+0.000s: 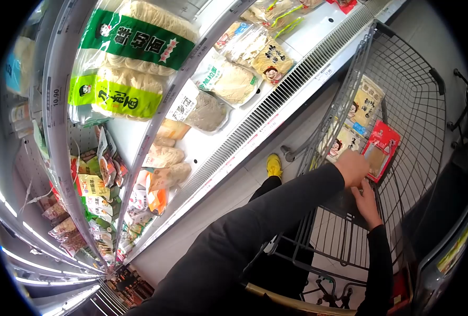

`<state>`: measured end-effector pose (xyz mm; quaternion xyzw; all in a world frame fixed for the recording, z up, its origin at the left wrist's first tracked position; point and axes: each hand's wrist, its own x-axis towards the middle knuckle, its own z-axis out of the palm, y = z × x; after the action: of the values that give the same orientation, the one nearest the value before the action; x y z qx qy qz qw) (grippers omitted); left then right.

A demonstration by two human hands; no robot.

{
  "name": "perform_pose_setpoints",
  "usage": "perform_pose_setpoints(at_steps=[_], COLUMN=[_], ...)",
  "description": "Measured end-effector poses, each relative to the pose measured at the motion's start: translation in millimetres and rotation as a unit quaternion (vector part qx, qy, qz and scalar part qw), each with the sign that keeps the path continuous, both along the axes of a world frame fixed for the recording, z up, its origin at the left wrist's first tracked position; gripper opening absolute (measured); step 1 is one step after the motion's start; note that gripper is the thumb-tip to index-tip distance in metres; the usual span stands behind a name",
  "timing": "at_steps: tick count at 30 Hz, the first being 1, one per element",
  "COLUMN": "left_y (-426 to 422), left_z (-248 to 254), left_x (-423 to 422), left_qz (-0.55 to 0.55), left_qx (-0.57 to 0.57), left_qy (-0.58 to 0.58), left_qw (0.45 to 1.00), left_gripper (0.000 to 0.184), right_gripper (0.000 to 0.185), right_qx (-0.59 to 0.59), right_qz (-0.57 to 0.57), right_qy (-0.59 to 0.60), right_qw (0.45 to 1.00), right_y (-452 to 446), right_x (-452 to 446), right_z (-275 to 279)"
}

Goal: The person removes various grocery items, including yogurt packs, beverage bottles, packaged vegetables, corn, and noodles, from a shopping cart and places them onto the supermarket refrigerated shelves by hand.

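Observation:
My left hand [352, 167] is inside the wire shopping cart [413, 174], its fingers curled downward; what they may hold is hidden. Just below it, my right hand [367, 204] has its thumb and a finger apart, with the fingertips close to my left hand. A red packet with a clear window [381, 150] lies right beyond both hands. Beside my left hand is a pale noodle pack [343, 141] with a cartoon face, partly covered by the hand. A similar yellowish pack [366, 102] lies farther up the cart.
To the left stands a chilled shelf with large bags of fresh noodles [139, 39], a grey-brown noodle pack [205, 111] and several other packs. A slotted vent [265, 95] runs along its edge. A yellow shoe [274, 165] is on the floor between shelf and cart.

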<state>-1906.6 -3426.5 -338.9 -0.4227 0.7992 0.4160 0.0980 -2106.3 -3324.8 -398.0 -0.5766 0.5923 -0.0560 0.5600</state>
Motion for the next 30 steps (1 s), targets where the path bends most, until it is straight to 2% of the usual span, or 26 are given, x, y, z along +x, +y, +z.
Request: perform_pose_setpoints(at_steps=[1,2,4,6,7,9,11,12,14,15,17,20,23,25,30], left_y=[3,7,29,57,64,76,87,87,84,85,83,83,80,80,77], left_z=[-20,-22,-52,-90,-94,-102,-119,-119,-123,-126,-132,-136,-132,-137,-140], left_x=[-6,-4,-11,-8,-6,-6,-6,-6,-5,-4,2,-4,3,7,6], left_qz=[0.048,0.090,0.071,0.050,0.064,0.103,0.178,0.176,0.289,0.291,0.373,0.441,0.464,0.446,0.450], left_qx=[-0.004,-0.006,-0.082,-0.201,-0.201,-0.111,-0.077,-0.075,0.018,0.018,0.021,0.000,-0.004,-0.029,-0.018], left_qy=[0.019,-0.013,-0.178,-0.205,-0.210,-0.252,-0.286,-0.287,-0.260,-0.265,-0.190,-0.147,-0.108,-0.096,-0.081], left_qw=[0.999,0.996,0.978,0.957,0.955,0.956,0.939,0.939,0.921,0.919,0.908,0.885,0.879,0.889,0.889], left_gripper=[0.039,0.040,0.042,0.041,0.042,0.062,0.079,0.079,0.090,0.090,0.088,0.087,0.085,0.082,0.083], right_gripper=[0.038,0.044,0.046,0.050,0.053,0.055,0.056,0.058,0.060,0.062,0.065,0.068,0.067,0.066,0.055], right_qx=[-0.009,0.023,0.031,0.035,0.024,0.023,0.060,0.052,0.074,0.096,0.093,0.102,0.121,0.147,0.157], right_qz=[-0.006,-0.043,-0.064,-0.059,-0.051,-0.064,-0.126,-0.164,-0.193,-0.220,-0.240,-0.275,-0.291,-0.323,-0.301], right_qy=[0.029,-0.005,-0.002,0.028,0.038,0.064,0.050,0.021,0.007,-0.006,-0.027,-0.050,-0.049,-0.101,-0.086], right_qw=[1.000,0.999,0.997,0.997,0.998,0.996,0.989,0.985,0.978,0.971,0.966,0.955,0.948,0.929,0.937], right_y=[8,12,19,21,21,15,13,14,12,9,4,4,-3,-7,-12], right_x=[-3,-5,-8,-9,-11,-13,-16,-15,-17,-13,-3,5,7,11,17], right_z=[-15,-26,-41,-50,-58,-66,-83,-97,-109,-110,-123,-147,-148,-152,-147])
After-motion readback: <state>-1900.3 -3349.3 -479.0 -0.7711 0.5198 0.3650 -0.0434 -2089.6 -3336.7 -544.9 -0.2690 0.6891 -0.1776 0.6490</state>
